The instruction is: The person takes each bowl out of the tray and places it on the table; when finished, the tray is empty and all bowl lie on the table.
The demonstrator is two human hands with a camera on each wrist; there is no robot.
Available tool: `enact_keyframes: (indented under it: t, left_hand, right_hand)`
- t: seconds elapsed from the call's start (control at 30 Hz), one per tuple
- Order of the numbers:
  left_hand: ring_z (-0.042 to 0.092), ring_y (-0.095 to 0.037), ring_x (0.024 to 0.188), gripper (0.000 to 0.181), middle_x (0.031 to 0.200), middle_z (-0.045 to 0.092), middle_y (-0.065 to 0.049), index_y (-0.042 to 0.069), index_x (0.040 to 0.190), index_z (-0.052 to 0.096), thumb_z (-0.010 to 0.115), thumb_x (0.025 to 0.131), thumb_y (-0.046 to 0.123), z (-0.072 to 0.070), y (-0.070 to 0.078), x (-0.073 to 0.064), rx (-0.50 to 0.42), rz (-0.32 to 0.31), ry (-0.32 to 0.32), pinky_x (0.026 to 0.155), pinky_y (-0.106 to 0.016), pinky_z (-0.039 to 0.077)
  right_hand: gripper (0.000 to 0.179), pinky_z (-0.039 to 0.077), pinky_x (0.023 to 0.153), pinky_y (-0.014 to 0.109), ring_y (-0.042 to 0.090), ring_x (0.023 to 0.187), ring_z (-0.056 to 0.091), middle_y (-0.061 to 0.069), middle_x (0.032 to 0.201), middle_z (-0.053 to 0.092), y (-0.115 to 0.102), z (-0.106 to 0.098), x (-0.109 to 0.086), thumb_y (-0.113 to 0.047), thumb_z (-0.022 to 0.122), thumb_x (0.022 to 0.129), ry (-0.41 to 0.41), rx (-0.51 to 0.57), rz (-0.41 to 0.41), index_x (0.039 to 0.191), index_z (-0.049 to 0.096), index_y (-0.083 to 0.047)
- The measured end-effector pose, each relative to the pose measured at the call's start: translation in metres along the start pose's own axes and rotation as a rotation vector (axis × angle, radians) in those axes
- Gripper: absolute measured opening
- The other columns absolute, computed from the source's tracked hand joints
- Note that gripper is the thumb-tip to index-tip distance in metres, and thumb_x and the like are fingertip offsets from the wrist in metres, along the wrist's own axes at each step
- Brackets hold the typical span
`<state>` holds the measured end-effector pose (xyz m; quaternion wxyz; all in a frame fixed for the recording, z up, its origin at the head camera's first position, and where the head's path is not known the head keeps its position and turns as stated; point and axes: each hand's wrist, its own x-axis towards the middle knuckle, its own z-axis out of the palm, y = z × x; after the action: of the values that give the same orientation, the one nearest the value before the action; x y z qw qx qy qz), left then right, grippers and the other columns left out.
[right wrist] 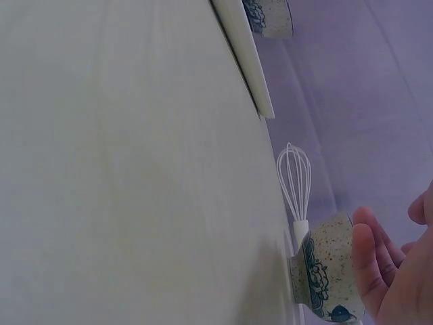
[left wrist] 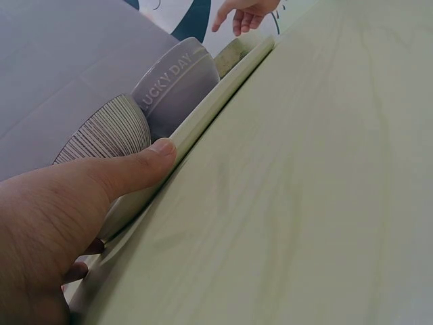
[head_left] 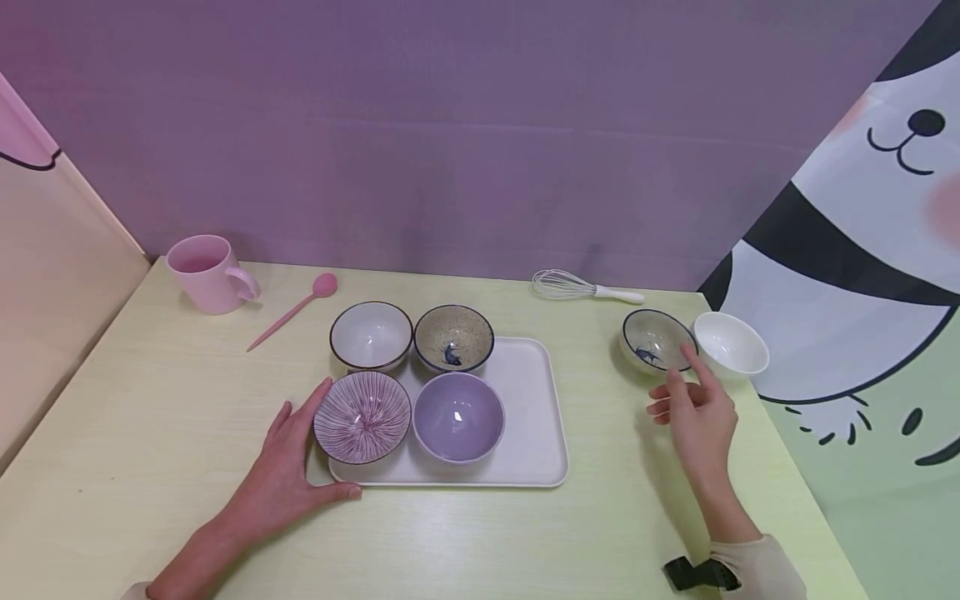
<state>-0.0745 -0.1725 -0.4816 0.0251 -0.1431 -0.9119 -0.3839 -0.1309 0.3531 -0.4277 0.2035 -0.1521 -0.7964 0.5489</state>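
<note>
My left hand (head_left: 292,467) rests at the white tray's (head_left: 532,417) front left corner, thumb along the front edge. Its other fingers extend up the left side, beside a purple-striped bowl (head_left: 363,417). A lilac bowl (head_left: 459,417) stands next to that on the tray; behind them are a white dark-rimmed bowl (head_left: 371,335) and a speckled bowl (head_left: 453,337). To the right, my right hand (head_left: 701,417) hovers with loosely bent fingers at the near side of another speckled bowl (head_left: 652,340) with a blue motif. Whether the fingertips touch it I cannot tell. A plain white bowl (head_left: 731,343) stands beside it.
At the back left stand a pink mug (head_left: 210,279) and a pink spoon (head_left: 296,308). A white-handled whisk (head_left: 581,286) lies along the table's back edge, behind the right-hand bowls. The table's right edge runs close to the white bowl.
</note>
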Motion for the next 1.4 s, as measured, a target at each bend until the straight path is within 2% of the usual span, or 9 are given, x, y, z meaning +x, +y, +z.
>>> enact_keyframes:
  t: [0.27, 0.7, 1.1, 1.4]
  left_hand:
    - [0.033, -0.047, 0.163, 0.147, 0.179, 0.033, -0.020, 0.017, 0.179, 0.014, 0.106, 0.070, 0.047, -0.001, 0.001, 0.001, -0.005, -0.012, -0.006, 0.141, -0.051, 0.003]
    - [0.031, -0.046, 0.164, 0.146, 0.180, 0.032, -0.019, 0.018, 0.180, 0.014, 0.106, 0.070, 0.048, -0.001, 0.002, 0.001, -0.004, -0.024, -0.014, 0.141, -0.052, 0.003]
    - [0.034, -0.046, 0.163, 0.147, 0.179, 0.033, -0.020, 0.016, 0.179, 0.014, 0.106, 0.070, 0.047, -0.002, 0.003, 0.001, 0.003, -0.015, -0.014, 0.142, -0.049, 0.002]
    - [0.034, -0.046, 0.163, 0.147, 0.179, 0.034, -0.020, 0.017, 0.179, 0.014, 0.107, 0.069, 0.045, -0.002, 0.003, 0.001, 0.001, -0.017, -0.011, 0.142, -0.050, 0.003]
  right_hand:
    - [0.047, 0.061, 0.055, 0.018, 0.006, 0.057, 0.072, -0.014, 0.073, 0.076, -0.009, 0.006, -0.015, -0.016, 0.063, 0.113, -0.048, -0.013, 0.009, 0.160, 0.061, -0.014]
    - [0.045, 0.062, 0.055, 0.020, 0.009, 0.059, 0.073, -0.012, 0.078, 0.077, -0.021, 0.019, -0.038, -0.010, 0.066, 0.112, -0.130, -0.023, -0.056, 0.157, 0.063, -0.011]
    - [0.044, 0.063, 0.056, 0.022, 0.011, 0.059, 0.073, -0.006, 0.080, 0.076, -0.034, 0.031, -0.056, -0.006, 0.065, 0.111, -0.209, 0.005, -0.119, 0.155, 0.063, -0.007]
    - [0.043, 0.063, 0.056, 0.024, 0.014, 0.059, 0.072, 0.003, 0.080, 0.076, -0.041, 0.042, -0.069, -0.004, 0.065, 0.111, -0.255, 0.013, -0.148, 0.153, 0.066, -0.009]
